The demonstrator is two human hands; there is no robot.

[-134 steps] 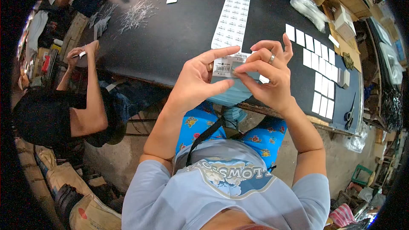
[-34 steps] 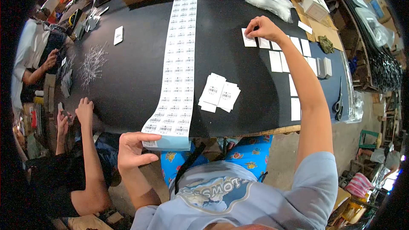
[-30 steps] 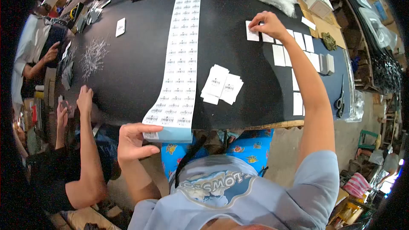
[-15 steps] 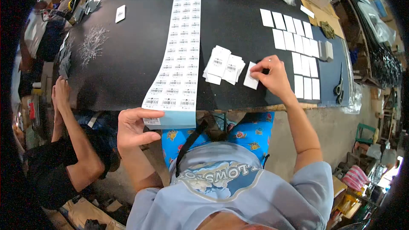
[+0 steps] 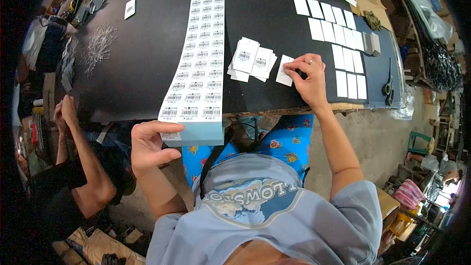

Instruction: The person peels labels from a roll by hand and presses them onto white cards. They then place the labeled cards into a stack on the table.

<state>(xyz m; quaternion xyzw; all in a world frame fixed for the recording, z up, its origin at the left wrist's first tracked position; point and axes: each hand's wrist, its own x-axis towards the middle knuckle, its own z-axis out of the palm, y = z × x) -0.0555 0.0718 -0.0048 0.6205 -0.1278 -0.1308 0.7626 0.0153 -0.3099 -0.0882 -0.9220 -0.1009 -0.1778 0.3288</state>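
Observation:
A long strip of white barcode labels runs down the black table and over its front edge, its bluish backing bent there. My left hand holds the strip's lower left end, index finger over the backing and thumb apart below. One label sits on the bent part beside the index finger. My right hand has its fingertips pressed together on a white tag lying on the table; they partly cover a small printed patch on it. Left of that tag lies an overlapping pile of white tags with barcodes.
Rows of blank white tags lie at the right, with scissors beyond. A small stack of barcode tags and a heap of thin plastic fasteners lie at the left. Another person's hands are at the left table edge.
The view has shifted slightly. My right fingers have moved a little on the tag, and a printed patch now shows by them. My left hand keeps its place at the strip's end.

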